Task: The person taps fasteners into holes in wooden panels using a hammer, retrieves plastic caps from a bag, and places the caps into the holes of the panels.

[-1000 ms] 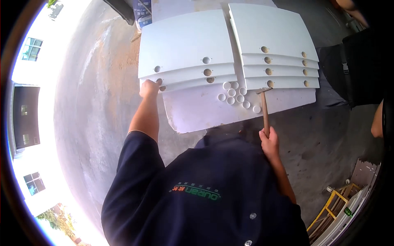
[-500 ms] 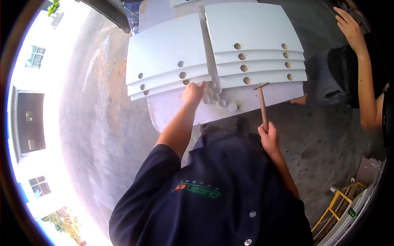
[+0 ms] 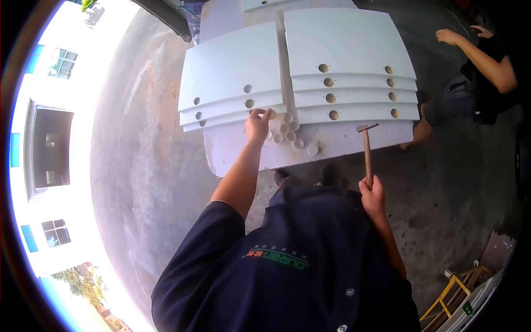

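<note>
My right hand (image 3: pixel 373 197) is wrapped round the wooden handle of a hammer (image 3: pixel 367 149), whose metal head points up toward the table edge. My left hand (image 3: pixel 256 124) pinches a small round white cup (image 3: pixel 272 114) between thumb and fingertips, at the front edge of the left stack of white panels (image 3: pixel 232 69). Several more small white cups (image 3: pixel 284 128) lie in a cluster just right of that hand. A single cup (image 3: pixel 312 150) sits apart toward the table's front edge. Round holes show along the near edges of the panels.
A second stack of white panels (image 3: pixel 348 44) lies on the right of the table (image 3: pixel 232 149), with a narrow gap between the stacks. Another person (image 3: pixel 478 72) is at the right side. A yellow metal frame (image 3: pixel 445 296) stands on the floor at lower right.
My left hand has drawn a cup up from the cluster's edge. The hammer and right hand have shifted slightly right and down in view. The other person's arm has lowered.
</note>
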Motion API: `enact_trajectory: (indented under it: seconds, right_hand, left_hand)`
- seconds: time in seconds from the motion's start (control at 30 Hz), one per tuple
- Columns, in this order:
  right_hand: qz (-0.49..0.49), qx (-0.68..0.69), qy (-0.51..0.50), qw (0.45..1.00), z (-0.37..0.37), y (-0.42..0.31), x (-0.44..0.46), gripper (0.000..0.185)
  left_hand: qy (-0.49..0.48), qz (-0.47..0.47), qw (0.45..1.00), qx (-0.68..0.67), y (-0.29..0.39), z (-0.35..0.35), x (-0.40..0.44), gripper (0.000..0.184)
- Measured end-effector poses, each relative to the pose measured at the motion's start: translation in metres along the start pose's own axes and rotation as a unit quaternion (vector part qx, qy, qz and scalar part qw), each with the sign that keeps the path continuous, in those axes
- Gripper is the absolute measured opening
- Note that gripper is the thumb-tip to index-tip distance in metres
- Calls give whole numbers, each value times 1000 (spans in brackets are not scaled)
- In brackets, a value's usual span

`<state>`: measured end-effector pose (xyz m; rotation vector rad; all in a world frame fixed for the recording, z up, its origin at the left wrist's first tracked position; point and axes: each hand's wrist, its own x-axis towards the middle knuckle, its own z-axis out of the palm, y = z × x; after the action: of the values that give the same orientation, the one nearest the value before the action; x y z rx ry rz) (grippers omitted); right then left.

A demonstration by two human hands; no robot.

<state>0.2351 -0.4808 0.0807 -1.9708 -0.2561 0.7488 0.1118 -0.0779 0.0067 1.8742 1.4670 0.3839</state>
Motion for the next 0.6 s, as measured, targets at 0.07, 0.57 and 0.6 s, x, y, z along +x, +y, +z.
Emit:
enact_trajectory:
  seconds: [0.07,0.57,0.6]
  right_hand:
    - [-2,1,-3,1000,-1,0,1,14]
    - [54,25,10,998,1,19,-6,14]
    - [56,29,10,998,3,22,-7,14]
  left_hand:
    - [30,-10,998,-55,-13,-2,16,44]
    - [-18,141,978,156,-7,-49,45,24]
    - [-24,142,978,149,-8,-50,44,24]
